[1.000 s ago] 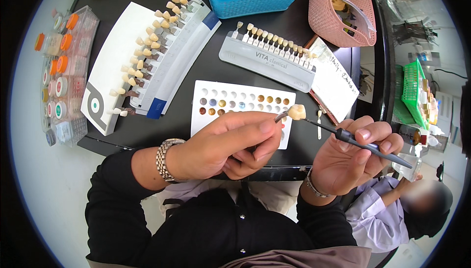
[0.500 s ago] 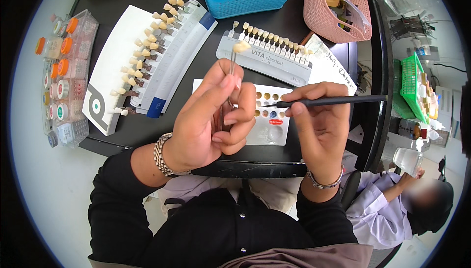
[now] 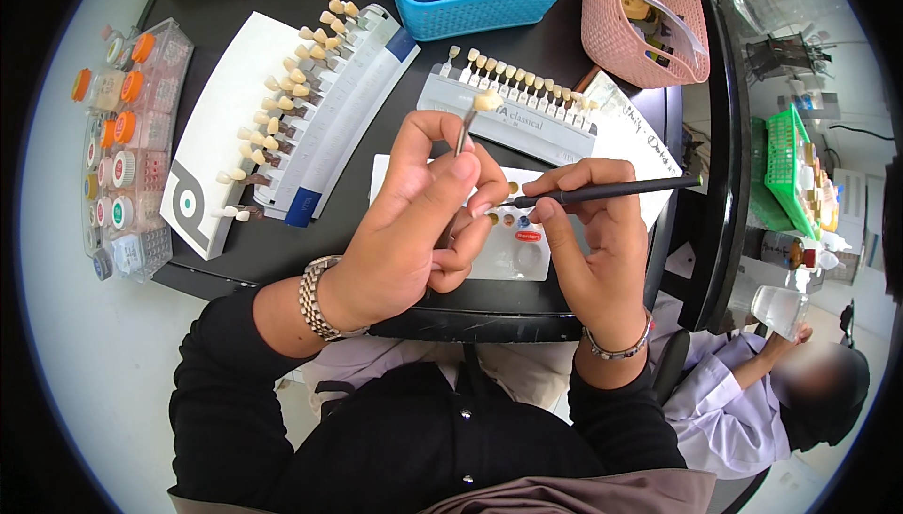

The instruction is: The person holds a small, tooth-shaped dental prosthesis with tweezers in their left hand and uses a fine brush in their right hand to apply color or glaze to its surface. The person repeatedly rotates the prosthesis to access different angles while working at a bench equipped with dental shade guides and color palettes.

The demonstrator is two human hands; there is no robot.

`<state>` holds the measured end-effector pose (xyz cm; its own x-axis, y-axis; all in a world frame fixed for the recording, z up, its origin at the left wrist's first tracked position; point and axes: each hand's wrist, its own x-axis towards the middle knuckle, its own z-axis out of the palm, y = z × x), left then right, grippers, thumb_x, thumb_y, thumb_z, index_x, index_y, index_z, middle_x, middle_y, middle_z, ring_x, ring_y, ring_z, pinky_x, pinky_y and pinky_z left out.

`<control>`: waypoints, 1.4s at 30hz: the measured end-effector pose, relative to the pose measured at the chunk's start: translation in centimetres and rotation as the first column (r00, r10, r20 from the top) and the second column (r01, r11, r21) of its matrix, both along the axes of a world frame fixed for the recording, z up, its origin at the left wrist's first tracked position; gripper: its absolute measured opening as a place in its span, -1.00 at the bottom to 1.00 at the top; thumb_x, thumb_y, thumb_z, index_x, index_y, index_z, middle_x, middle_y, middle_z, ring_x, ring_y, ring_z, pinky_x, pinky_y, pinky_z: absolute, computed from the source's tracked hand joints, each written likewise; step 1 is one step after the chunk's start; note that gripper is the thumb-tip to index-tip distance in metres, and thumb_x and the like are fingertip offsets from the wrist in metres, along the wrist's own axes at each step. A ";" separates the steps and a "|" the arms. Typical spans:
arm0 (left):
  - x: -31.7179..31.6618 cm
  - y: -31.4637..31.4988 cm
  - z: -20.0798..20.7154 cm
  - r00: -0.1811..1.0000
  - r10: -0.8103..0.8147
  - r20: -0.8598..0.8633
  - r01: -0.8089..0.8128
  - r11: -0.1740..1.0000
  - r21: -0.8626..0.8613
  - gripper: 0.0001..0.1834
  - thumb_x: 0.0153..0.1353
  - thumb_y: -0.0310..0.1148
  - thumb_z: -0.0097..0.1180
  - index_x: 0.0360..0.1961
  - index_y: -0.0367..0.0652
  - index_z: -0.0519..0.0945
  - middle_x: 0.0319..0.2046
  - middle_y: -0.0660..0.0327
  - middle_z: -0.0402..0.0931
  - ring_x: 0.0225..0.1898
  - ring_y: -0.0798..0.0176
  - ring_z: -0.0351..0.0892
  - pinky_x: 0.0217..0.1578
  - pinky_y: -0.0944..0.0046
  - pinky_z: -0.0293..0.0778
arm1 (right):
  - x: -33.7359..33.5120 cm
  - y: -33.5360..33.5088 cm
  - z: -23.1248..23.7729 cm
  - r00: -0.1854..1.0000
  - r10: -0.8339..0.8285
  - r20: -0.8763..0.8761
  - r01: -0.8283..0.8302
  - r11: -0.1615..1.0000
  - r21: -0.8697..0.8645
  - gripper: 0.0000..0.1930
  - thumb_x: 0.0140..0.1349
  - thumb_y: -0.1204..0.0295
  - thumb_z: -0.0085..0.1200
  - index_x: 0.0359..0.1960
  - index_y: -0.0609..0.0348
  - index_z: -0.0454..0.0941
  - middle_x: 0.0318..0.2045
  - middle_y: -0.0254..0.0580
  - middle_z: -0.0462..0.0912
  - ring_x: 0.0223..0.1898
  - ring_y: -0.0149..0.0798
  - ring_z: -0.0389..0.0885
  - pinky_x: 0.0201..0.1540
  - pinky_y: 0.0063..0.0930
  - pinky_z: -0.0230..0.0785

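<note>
My left hand (image 3: 400, 232) pinches slim metal tweezers (image 3: 466, 126), pointing up and away from me. At their tip sits a cream tooth crown (image 3: 487, 100), in front of the smaller tooth shade guide (image 3: 447, 98). Between the thumb and fingers of my right hand (image 3: 602, 251) lies a thin brush (image 3: 625, 190) with a black handle. Its tip points left, close to my left fingers, and is hard to make out. Below both hands is a white palette (image 3: 522, 263) with small wells of coloured paste, partly covered by my fingers.
A larger tooth shade guide (image 3: 343, 128) lies on a white board (image 3: 202, 124) at left. Jars with orange lids (image 3: 132, 86) stand in clear racks farther left. A blue basket (image 3: 480, 15) and a pink basket (image 3: 611, 39) are behind. Another person (image 3: 724, 411) sits at right.
My left hand has tilted the tweezers, bringing the crown right and slightly down. My right hand has shifted left with the brush, nearer my left fingers.
</note>
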<state>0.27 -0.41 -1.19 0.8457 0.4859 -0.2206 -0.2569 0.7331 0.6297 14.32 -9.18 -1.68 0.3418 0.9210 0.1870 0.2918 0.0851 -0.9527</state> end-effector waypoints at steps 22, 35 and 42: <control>-0.6 -0.3 1.1 0.906 -0.424 0.015 0.423 0.905 0.037 -0.68 0.26 -0.21 -0.42 -0.45 -0.23 0.26 -0.82 0.39 0.01 -0.84 0.56 -0.09 -0.84 0.56 -0.13 | 0.5 -0.8 2.0 0.930 -0.106 -0.353 0.299 0.777 0.555 -0.71 0.07 0.50 -0.04 -0.32 0.11 0.05 -0.47 -0.08 0.36 -0.59 -0.37 0.38 -0.60 -0.60 0.38; -0.8 -0.4 0.6 0.882 -0.467 0.072 0.469 0.883 -0.023 -0.68 0.26 -0.20 -0.40 -0.49 -0.20 0.24 -0.81 0.36 0.02 -0.83 0.55 -0.08 -0.83 0.54 -0.14 | 0.6 -0.8 1.8 0.970 -0.031 -0.242 0.169 0.800 0.576 -0.81 0.11 0.54 -0.16 -0.27 0.16 0.11 -0.43 -0.16 0.31 -0.52 -0.46 0.30 -0.52 -0.70 0.35; -0.8 -0.4 0.6 0.872 -0.476 0.114 0.483 0.874 -0.056 -0.68 0.25 -0.21 -0.38 -0.50 -0.22 0.24 -0.75 0.33 0.05 -0.82 0.55 -0.07 -0.83 0.54 -0.13 | 0.5 -0.9 2.0 0.969 -0.023 -0.246 0.165 0.800 0.577 -0.79 0.10 0.54 -0.14 -0.28 0.15 0.10 -0.44 -0.17 0.30 -0.54 -0.46 0.26 -0.54 -0.72 0.29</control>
<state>-0.51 -0.84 -0.63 0.9887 -0.0006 -0.1497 0.0845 0.8279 0.5544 14.87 -10.12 0.30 0.5178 0.6170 0.5927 0.1218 0.6325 -0.7649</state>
